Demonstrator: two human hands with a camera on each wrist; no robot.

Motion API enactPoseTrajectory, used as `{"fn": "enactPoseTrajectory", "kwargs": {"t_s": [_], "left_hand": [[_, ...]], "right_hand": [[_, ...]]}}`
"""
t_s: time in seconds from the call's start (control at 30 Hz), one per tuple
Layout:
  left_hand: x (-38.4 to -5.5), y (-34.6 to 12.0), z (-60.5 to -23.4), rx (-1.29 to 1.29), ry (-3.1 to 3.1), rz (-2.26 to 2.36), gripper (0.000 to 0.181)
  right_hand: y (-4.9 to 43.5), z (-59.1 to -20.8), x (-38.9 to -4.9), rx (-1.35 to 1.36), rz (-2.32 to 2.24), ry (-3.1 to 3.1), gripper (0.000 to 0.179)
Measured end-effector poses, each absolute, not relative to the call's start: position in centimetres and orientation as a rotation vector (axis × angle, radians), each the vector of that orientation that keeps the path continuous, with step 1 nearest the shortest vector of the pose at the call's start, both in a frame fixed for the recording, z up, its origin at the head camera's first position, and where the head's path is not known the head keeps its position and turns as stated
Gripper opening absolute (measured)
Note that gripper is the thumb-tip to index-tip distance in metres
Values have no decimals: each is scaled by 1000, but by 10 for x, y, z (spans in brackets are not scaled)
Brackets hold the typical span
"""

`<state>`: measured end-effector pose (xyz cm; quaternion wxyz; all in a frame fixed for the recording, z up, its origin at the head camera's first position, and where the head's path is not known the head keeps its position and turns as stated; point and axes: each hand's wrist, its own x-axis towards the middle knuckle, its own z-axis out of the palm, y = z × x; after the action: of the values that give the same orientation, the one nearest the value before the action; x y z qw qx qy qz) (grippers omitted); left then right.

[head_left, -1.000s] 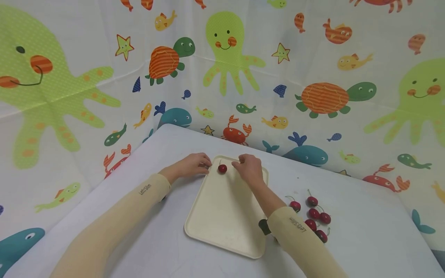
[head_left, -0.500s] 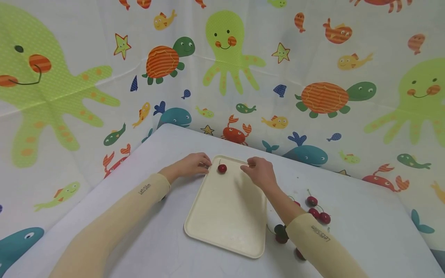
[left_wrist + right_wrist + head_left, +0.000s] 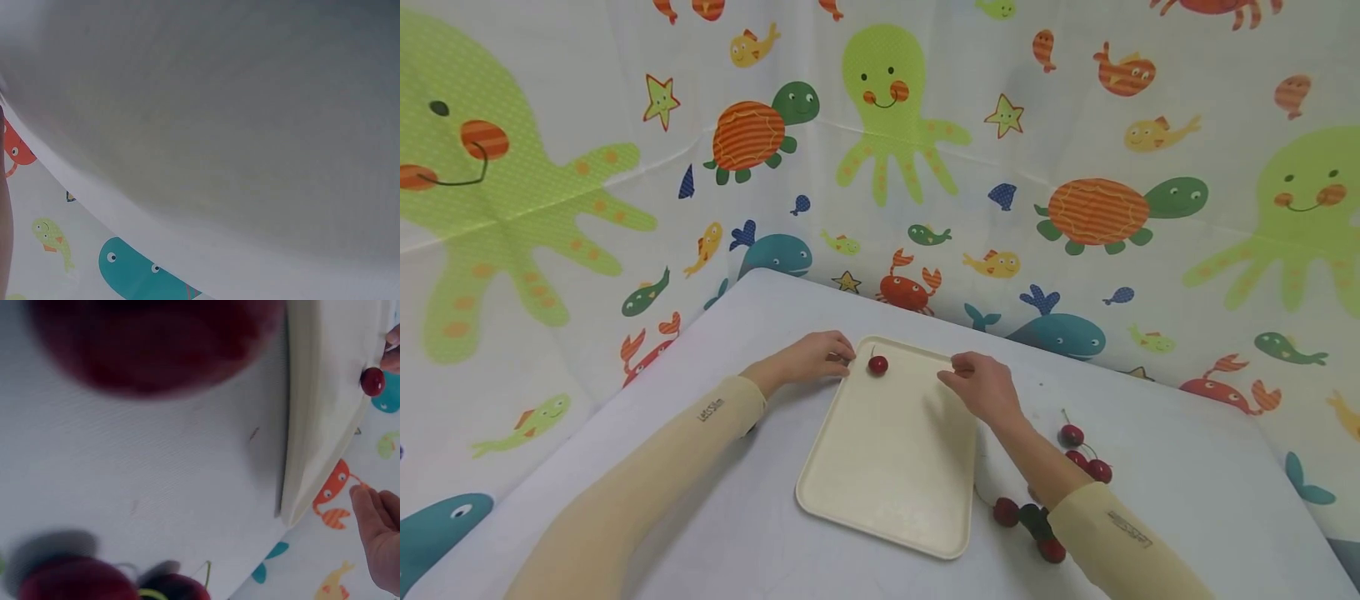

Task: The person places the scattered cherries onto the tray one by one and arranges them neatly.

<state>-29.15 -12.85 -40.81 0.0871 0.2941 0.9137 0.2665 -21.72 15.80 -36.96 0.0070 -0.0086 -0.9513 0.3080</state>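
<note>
A cream tray lies on the white table in the head view. One red cherry with its stem sits inside the tray's far left corner. My left hand is beside that corner, its bent fingers touching the left rim. Over the far right part of the tray, near the rim, is my right hand, fingers loosely bent and nothing visible between them. The right wrist view shows that hand apart from the tray. In the left wrist view the hand is almost wholly out of frame.
Several loose cherries lie right of the tray, some partly hidden by my right forearm. A cherry looms close in the right wrist view. Behind the table hangs a curtain printed with sea animals.
My right hand has moved right, from near the cherry toward the tray's right rim, and its forearm now covers different loose cherries. The left hand and the cherry in the tray stay put.
</note>
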Motion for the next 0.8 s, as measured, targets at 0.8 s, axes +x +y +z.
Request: {"fn": "enactPoseTrajectory", "kwargs": {"t_s": [0.8], "left_hand": [[-288,-131,-406,898,2716,806,29]], "right_hand": [[216,-362,-185,-130,921,-3018,53]]}}
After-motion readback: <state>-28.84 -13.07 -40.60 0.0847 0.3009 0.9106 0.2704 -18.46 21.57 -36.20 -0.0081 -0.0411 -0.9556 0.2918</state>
